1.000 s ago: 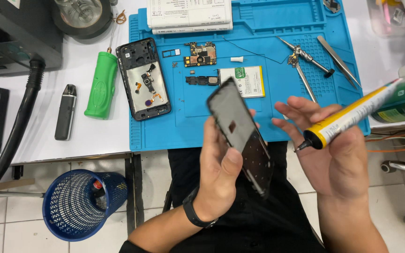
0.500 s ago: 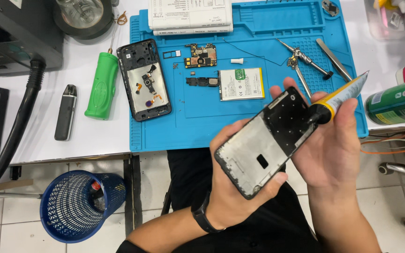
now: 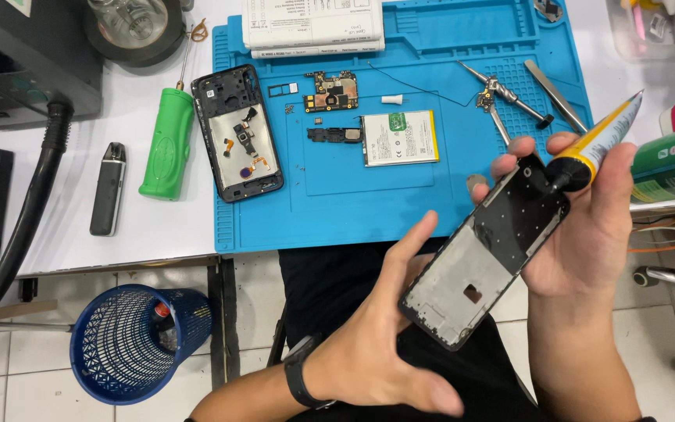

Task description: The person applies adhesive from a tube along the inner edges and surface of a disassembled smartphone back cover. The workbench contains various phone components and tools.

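Gluing step: my right hand (image 3: 587, 227) pinches glue tube (image 3: 597, 141) and phone frame (image 3: 486, 258), left hand (image 3: 384, 352) spread, seemingly touching; I next need steady nozzle tracing.

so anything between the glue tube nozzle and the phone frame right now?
Nothing visible. The right hand holds both the glue tube and the upper end of the phone frame, and the black nozzle sits right at the frame's top corner. The left hand is at the frame's lower edge, away from the nozzle.
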